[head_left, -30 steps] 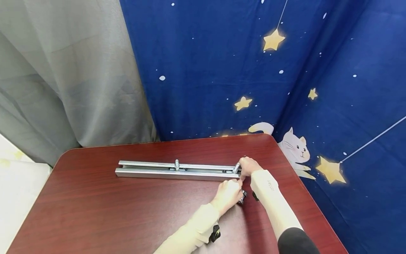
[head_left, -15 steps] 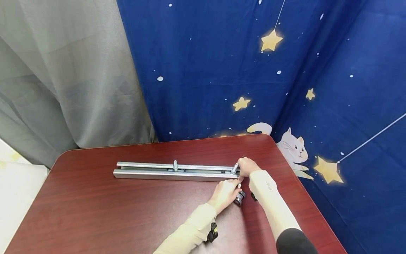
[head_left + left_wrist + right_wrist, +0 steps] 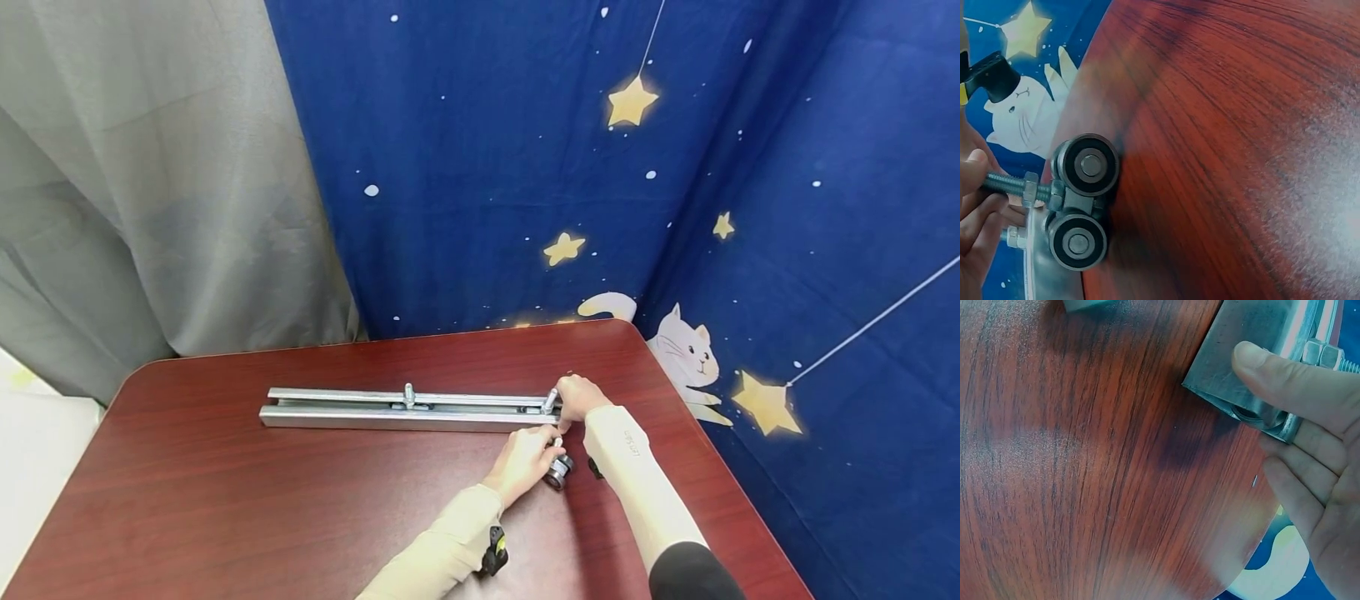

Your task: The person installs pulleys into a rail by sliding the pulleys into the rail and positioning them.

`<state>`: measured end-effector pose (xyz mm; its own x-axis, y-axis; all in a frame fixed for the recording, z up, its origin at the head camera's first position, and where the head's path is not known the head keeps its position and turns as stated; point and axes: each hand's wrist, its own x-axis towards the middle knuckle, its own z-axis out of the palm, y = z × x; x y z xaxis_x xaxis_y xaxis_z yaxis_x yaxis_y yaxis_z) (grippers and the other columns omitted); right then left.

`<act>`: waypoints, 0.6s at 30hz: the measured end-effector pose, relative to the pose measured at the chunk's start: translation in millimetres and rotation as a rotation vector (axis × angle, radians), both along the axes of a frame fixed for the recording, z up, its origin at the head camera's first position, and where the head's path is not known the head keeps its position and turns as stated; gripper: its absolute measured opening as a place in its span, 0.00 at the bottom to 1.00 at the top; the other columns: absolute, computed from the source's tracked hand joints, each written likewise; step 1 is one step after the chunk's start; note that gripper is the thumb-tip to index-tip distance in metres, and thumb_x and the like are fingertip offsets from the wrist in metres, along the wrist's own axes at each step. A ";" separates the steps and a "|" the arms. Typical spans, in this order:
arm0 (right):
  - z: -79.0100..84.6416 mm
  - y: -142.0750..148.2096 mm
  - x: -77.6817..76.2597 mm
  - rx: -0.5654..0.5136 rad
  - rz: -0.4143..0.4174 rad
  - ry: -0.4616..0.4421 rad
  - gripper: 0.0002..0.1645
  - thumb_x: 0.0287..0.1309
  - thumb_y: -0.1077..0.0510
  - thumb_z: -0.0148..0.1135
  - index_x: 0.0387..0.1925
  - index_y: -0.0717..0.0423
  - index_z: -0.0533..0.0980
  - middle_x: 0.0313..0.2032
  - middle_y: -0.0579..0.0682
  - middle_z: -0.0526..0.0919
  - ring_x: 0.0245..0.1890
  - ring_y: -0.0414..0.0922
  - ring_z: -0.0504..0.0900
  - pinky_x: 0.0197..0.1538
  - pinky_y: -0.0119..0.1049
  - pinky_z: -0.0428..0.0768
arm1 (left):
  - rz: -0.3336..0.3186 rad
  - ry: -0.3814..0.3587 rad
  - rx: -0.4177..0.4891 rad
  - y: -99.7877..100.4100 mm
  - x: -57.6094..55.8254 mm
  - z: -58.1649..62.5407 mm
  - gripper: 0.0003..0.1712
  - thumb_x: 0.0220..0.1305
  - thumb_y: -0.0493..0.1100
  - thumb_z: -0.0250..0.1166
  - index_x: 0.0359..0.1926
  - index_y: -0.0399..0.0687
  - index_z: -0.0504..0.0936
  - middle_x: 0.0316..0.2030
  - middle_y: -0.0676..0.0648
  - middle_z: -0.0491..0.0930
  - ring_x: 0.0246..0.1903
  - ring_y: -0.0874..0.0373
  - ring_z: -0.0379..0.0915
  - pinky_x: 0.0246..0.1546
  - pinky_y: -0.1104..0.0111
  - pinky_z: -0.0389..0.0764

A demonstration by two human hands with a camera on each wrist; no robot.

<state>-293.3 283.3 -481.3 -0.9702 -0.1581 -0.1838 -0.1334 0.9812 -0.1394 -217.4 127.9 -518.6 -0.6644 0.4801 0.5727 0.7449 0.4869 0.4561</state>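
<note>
A silver metal channel rail [image 3: 337, 419] lies lengthwise on the table, its slot facing up. Two trolley bolts stand out of the slot, a middle bolt [image 3: 408, 395] and a right-hand bolt [image 3: 550, 402]. My right hand [image 3: 582, 398] grips the rail's right end, thumb [image 3: 1266, 365] on the near side wall and fingers across the far side. Just in front of that end, my left hand [image 3: 521, 460] pinches the threaded bolt [image 3: 1005, 182] of a loose roller trolley [image 3: 1079, 201]. Its dark-rimmed wheels [image 3: 1090, 165] face the left wrist camera, close over the tabletop.
The reddish-brown table [image 3: 300, 508] has a rounded right back corner near the rail's end. A grey curtain [image 3: 225, 208] and a blue star-patterned curtain [image 3: 480, 167] hang behind it. Something white [image 3: 45, 450] stands beyond the left edge.
The trolley in my left hand has turned so that more of its wheels and bolt show. My right hand keeps its place on the rail's end. The head view has shifted slightly.
</note>
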 end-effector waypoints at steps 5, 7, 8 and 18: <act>-0.4 -1.9 -1.3 0.007 0.003 0.000 0.25 0.14 0.57 0.81 0.24 0.52 0.78 0.25 0.48 0.77 0.26 0.45 0.72 0.33 0.42 0.75 | 0.029 -0.020 0.021 -6.3 -0.9 1.8 0.07 0.49 0.41 0.68 0.27 0.48 0.77 0.24 0.54 0.81 0.24 0.65 0.76 0.23 0.78 0.73; 0.0 -2.3 -1.7 0.008 0.005 -0.002 0.25 0.14 0.57 0.81 0.24 0.53 0.78 0.25 0.47 0.77 0.26 0.45 0.73 0.33 0.41 0.75 | 0.057 -0.042 0.024 -10.2 -0.8 3.7 0.08 0.49 0.42 0.69 0.27 0.49 0.77 0.23 0.55 0.80 0.22 0.65 0.75 0.22 0.78 0.72; 0.3 -2.5 -1.6 0.006 0.005 -0.005 0.25 0.14 0.57 0.81 0.25 0.53 0.78 0.25 0.47 0.77 0.26 0.45 0.73 0.33 0.41 0.75 | 0.071 -0.054 0.024 -12.3 -0.7 4.7 0.08 0.48 0.43 0.69 0.26 0.50 0.76 0.23 0.56 0.80 0.22 0.65 0.74 0.22 0.78 0.71; 2.3 -0.8 -0.3 0.005 0.007 -0.033 0.27 0.15 0.57 0.81 0.27 0.55 0.78 0.24 0.47 0.75 0.27 0.45 0.72 0.33 0.41 0.74 | 0.122 -0.129 0.052 -43.9 2.0 18.2 0.08 0.49 0.43 0.69 0.27 0.49 0.77 0.25 0.54 0.82 0.26 0.65 0.77 0.27 0.76 0.75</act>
